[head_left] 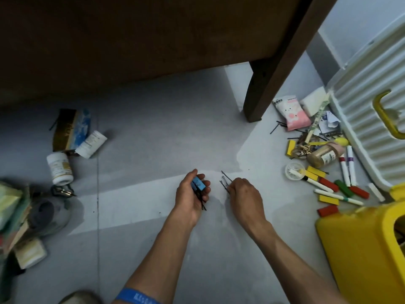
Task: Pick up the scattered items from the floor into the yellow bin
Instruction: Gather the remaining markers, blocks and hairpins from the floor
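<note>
Grey floor point(153, 216), right hand point(245, 194) pinching hairpins point(225, 182)

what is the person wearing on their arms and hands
Both forearms are bare, with no sleeves in view. The left hand and right hand wear no gloves or rings that show. The left arm carries a blue wristband with pale lettering, too blurred to read.

Left hand point(191, 194) palm-up, fingers curled gripping, right hand point(243, 191) palm-down, fingertips pinching
</note>
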Motion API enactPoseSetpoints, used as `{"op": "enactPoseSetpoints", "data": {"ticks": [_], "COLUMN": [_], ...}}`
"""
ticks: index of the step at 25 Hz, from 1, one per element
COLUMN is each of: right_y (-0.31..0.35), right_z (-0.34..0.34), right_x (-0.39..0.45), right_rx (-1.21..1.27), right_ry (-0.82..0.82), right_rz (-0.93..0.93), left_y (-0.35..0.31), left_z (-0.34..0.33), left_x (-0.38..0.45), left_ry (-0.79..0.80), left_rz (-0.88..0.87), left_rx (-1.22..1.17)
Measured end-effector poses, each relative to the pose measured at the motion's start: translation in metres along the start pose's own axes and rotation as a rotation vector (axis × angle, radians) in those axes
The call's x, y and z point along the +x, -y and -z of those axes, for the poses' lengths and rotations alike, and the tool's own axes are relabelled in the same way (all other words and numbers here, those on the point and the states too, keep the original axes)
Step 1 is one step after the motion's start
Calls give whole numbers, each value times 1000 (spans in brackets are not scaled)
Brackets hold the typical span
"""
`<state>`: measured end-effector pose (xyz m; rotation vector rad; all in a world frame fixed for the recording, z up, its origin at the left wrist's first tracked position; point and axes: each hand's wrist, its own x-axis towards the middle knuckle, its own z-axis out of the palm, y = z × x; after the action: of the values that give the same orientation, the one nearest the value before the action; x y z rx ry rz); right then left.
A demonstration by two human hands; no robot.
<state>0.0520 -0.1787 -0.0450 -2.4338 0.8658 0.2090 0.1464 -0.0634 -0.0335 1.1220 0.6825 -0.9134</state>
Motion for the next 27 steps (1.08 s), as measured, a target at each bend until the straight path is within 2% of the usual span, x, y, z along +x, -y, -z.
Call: {"op": "enactPoseSetpoints", "data": {"ticks": [9,16,20,23,25,27], "right_y": [2,12,9,-3,-6,-3], "right_z": [1,2,-3,7,27,53], "right_x": [3,8,5,5,0,-18], "right_rx": [-70,-472,-509,-202,209,637], "right_ry": [-22,-44,-4,97,179,178], "right_rz": [36,87,37,-133,-277,-378], "left_y": [-4,-5,-5,-3,-1,1], "left_z": [5,4,-2,-4,-8,-19], "left_x": [-5,-7,-13,-19,-24,-32], "left_ry": [6,2,2,-1,9,34], "left_rz": [-23,-29,-27,-22,-6,29], "left_rx": [-23,2,15,1,-27,-84]}}
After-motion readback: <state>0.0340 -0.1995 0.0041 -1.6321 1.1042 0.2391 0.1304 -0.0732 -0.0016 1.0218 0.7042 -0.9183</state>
